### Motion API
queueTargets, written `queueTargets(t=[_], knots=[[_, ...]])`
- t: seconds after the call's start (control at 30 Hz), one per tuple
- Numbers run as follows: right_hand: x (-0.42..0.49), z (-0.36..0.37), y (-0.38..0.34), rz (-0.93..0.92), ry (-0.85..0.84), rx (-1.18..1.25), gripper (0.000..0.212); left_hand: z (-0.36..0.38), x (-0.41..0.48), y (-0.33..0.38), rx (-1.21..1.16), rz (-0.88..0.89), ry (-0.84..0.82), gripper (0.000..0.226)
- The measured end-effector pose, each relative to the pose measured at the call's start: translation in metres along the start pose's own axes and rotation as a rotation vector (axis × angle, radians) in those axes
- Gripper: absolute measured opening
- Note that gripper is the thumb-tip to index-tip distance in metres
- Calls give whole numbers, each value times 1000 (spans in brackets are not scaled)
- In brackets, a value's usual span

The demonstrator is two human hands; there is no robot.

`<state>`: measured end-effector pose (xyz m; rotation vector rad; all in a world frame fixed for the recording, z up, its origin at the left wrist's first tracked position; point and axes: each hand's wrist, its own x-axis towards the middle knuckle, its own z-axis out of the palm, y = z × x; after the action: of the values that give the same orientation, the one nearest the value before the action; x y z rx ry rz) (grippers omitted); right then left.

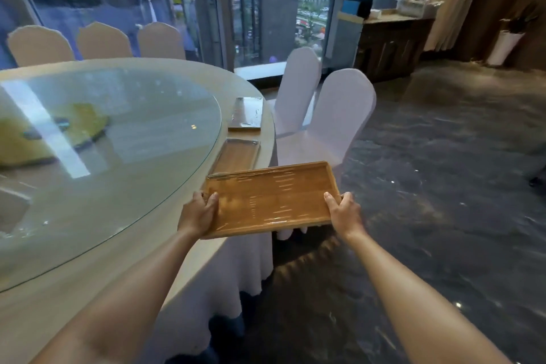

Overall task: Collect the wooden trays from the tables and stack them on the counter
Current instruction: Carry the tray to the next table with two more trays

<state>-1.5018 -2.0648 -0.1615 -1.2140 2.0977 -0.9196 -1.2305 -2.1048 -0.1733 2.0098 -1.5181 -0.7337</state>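
Wooden tray (pixel 273 198) is held up in the air by both hands, past the edge of the round table (pixel 124 245). The left hand (pixel 198 213) squeezes one short end and the right hand (pixel 344 211) squeezes the other, thumbs on top. Just beyond the hands, two more trays (pixel 236 155) (pixel 245 114) lie on the table. It looks like the picking-up step. Next, I think, gather those two, then carry all to the counter (pixel 396 21) far ahead.
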Motion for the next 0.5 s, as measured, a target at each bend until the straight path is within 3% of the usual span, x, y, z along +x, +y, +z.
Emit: queueTargets(t=[0.5], knots=[[292, 94, -59, -281, -445, -267, 49, 81, 184, 10, 5, -355, 294, 52]])
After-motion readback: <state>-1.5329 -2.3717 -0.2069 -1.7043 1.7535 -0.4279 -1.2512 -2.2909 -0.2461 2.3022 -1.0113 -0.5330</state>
